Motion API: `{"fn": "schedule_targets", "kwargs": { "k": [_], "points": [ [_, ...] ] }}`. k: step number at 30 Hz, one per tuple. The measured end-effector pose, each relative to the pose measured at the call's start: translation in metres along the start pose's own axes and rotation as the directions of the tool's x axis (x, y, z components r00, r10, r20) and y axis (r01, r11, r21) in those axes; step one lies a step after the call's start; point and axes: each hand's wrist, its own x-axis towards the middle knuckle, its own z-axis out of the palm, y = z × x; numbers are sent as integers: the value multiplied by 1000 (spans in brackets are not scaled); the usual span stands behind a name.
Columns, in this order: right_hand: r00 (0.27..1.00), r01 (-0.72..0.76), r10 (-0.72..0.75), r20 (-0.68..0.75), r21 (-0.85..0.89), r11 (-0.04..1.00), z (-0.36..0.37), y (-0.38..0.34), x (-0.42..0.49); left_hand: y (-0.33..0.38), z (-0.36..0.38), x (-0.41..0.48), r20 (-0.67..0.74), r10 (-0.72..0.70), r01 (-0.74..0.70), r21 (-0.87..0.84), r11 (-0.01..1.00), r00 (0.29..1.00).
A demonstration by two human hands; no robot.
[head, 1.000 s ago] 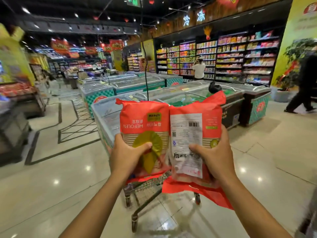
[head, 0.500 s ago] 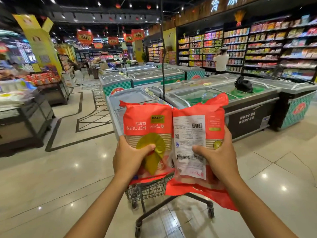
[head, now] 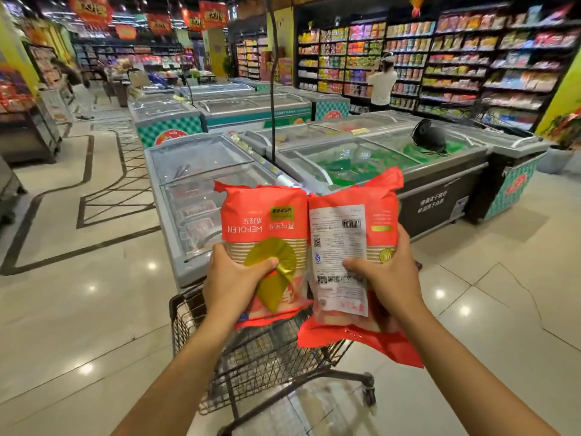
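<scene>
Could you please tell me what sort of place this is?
A supermarket, probably its frozen-food aisle: glass-topped chest freezers stand in rows, stocked shelves line the far wall, and a wire shopping cart stands just in front.

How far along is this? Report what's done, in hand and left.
Done: the left pack and the right pack are picked up. In hand: the left hand grips one and the right hand the other, side by side above the cart. Left: probably putting them into the cart; neither lies in it yet.
</scene>
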Motion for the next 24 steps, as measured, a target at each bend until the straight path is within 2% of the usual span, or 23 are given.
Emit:
{"fn": "schedule_targets", "kwargs": {
  "k": [7, 14, 17, 20, 23, 24],
  "points": [
    [992, -105, 109, 58, -63, 993, 45, 53, 64, -44, 42, 67, 29, -139, 137, 43, 990, 990],
    [945, -257, 282, 168, -157, 954, 104, 132, 144, -106, 88, 119, 81, -292, 288, 51, 956, 953],
    [899, -332, 371, 231, -191, 924, 132, 177, 182, -129, 114, 150, 47, -366, 362, 80, 929, 930],
    [831, -411, 474, 291, -251, 876, 159, 222, 225, -157, 144, 188, 14, -503, 495, 155, 855, 864],
    [780, -481, 540, 316, -251, 840, 177, 247, 242, -189, 156, 201, -9, -584, 583, 95, 807, 811],
    [734, -519, 597, 323, -298, 801, 190, 278, 253, -220, 173, 212, 0, -632, 628, 109, 770, 775]
  ]
}}
